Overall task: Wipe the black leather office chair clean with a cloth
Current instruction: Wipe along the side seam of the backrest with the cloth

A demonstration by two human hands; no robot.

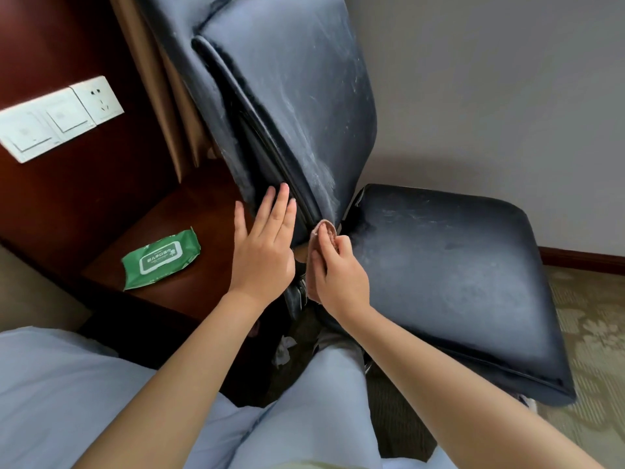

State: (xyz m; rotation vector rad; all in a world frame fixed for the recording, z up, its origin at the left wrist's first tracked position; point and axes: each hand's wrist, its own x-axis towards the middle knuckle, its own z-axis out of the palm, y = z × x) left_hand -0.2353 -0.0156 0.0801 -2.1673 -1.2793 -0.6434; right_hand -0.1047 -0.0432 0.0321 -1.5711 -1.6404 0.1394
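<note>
I find the black leather office chair [439, 265] occupying the centre and right of the head view, its backrest [297, 96] rising toward 12 o'clock and its seat [456, 275] spreading toward 4 o'clock. Pale streaks remain on both surfaces. The left hand [262, 252] lies flat and open, fingers straight, against the backrest's side edge, holding nothing. The right hand [338, 272] pinches a small pinkish cloth [324, 231], fingers curled round it, at the crease where backrest meets seat. In my judgement the step in hand is clearing that crease. To do it well I would keep the left hand bracing the back, press a folded edge of cloth into the seam, and draw it along in one direction. A green wipes packet [160, 258] lies on the wooden stand [189, 286] at 9 o'clock of the hands, well apart from the chair.
</note>
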